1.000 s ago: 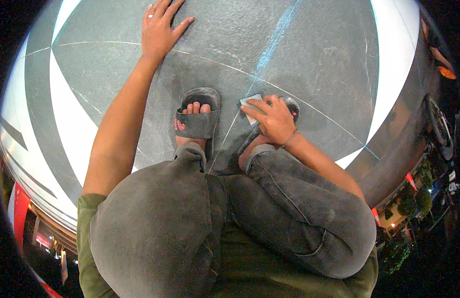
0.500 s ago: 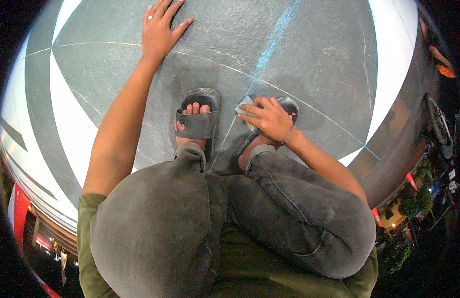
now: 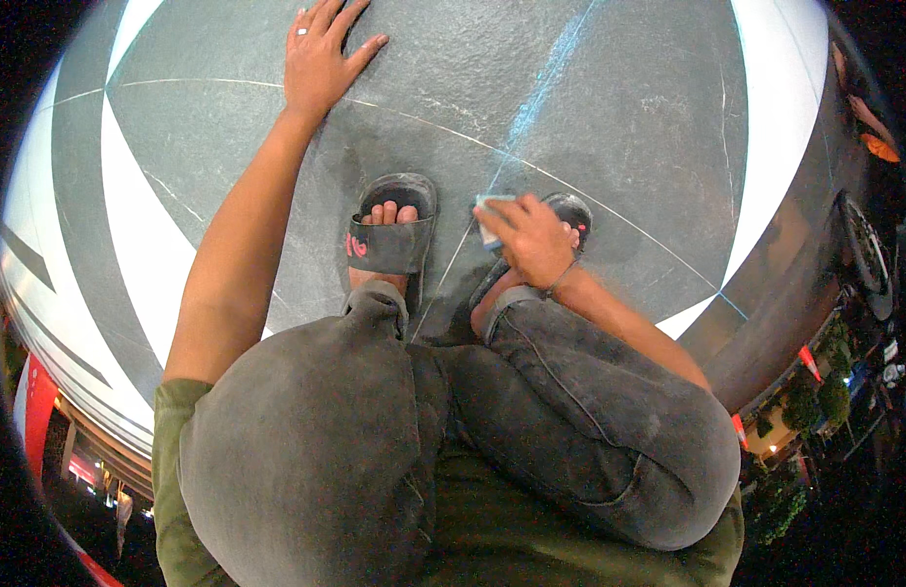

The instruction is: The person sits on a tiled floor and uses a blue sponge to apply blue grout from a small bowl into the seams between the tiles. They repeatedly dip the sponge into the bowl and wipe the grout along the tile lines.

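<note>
My left hand [image 3: 322, 73] rests on the dark grey stone-like floor [image 3: 424, 59], fingers spread, the tips cut off by the upper edge. A ring sits on one finger. Beside my right foot, my right hand [image 3: 541, 243] grips a small pale blue-and-white pad [image 3: 489, 227]; whether it is a folded cloth or a sponge, I cannot tell. The pad is low over the floor, near the lower end of a powdery light-blue streak [image 3: 546, 88]. That streak runs up and away from the pad, crossing a thin pale curved line [image 3: 443, 125].
My feet stand in black slide sandals [image 3: 389, 247] between my hands, with my bent knees close below. White painted shapes [image 3: 145, 205] border the grey floor on both sides. At the far right are a wheel [image 3: 867, 254], orange-and-white cones [image 3: 810, 362] and a person's limb [image 3: 869, 117].
My right hand has shifted slightly right and turned a little, bringing the pad with it. My left hand keeps its place on the floor.
</note>
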`<state>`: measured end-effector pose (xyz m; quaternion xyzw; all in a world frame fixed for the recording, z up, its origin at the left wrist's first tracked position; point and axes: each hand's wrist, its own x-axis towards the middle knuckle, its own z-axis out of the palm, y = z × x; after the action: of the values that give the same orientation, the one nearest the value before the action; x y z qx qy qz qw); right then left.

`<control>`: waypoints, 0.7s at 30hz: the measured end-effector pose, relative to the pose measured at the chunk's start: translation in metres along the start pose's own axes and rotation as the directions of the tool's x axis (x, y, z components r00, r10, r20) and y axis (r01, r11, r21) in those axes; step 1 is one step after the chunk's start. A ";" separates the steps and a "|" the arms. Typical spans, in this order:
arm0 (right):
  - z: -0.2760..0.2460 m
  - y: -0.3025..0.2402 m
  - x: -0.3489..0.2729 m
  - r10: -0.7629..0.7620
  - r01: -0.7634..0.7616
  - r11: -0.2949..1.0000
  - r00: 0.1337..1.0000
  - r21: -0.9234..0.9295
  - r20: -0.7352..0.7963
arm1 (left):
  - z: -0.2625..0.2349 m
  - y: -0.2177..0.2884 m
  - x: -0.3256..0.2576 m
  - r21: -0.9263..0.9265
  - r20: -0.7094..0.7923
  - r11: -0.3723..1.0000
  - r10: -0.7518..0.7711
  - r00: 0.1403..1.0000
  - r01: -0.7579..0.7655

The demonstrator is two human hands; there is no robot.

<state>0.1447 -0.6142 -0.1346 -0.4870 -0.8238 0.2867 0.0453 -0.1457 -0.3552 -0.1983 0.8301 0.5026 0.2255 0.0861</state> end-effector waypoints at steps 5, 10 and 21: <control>0.007 -0.015 -0.004 -0.153 0.150 0.988 0.983 0.035 0.098 | 0.008 -0.013 -0.006 0.050 -0.067 0.996 0.083 0.994 -0.080; -0.002 -0.004 -0.009 -0.301 0.293 0.953 0.940 0.073 0.159 | 0.009 -0.008 -0.006 0.080 -0.054 0.994 0.072 0.996 -0.068; -0.008 0.018 -0.008 -0.209 0.235 0.955 0.967 -0.182 0.148 | 0.010 -0.013 -0.010 0.051 -0.050 0.996 0.073 0.996 -0.071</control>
<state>0.1655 -0.6107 -0.1358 -0.3741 -0.8989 0.2270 -0.0239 -0.1547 -0.3569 -0.2150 0.8434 0.4797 0.2377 0.0445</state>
